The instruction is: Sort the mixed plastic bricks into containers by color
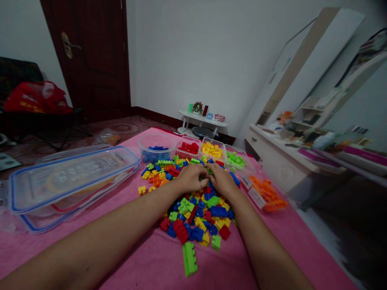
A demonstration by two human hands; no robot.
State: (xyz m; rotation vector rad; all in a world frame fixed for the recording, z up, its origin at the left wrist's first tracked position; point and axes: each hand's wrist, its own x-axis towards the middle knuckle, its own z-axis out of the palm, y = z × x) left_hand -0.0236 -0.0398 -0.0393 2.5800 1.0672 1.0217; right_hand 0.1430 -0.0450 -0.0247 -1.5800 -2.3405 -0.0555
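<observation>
A large heap of mixed toy building bricks (193, 209) in red, yellow, green, blue and orange lies on the pink cloth. Over its far part, my left hand (192, 177) is closed, with its fingers curled down among the bricks. Close beside it, my right hand (221, 178) bends inward, fingertips near the left thumb. A bit of green shows between the hands, but what the fingers pinch is hidden. Nearest to me, a long green brick (189, 259) lies apart from the heap.
Behind the heap stand clear containers of blue bricks (155, 155), red bricks (188, 148), yellow bricks (212, 150) and green bricks (236, 159). A box of orange bricks (267, 194) lies right. Blue-rimmed lids (75, 177) are stacked left. Beyond are a white shelf (204, 118) and a dresser (272, 149).
</observation>
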